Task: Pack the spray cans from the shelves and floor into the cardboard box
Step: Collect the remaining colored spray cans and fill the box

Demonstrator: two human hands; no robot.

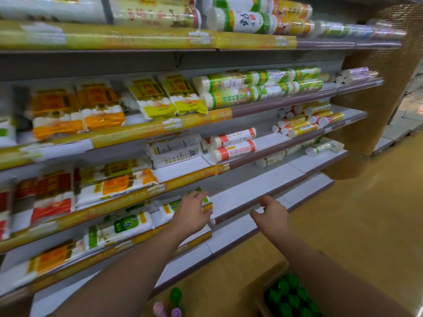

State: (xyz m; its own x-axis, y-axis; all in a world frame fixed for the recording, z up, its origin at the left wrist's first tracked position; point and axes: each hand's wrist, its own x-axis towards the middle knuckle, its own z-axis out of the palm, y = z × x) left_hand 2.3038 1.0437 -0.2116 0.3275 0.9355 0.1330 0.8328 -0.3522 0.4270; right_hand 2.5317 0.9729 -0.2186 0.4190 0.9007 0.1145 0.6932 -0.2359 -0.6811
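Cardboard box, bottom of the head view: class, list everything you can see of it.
The cardboard box is plain brown card, open-topped, on the yellowish floor in front of the bottom shelf. Only its left flap and part of its inside show; the right forearm covers its right side and the frame edge cuts it off. Green-capped spray cans stand upright inside, packed closely.

Print on shelf packages (100,106) illegibly blurred.
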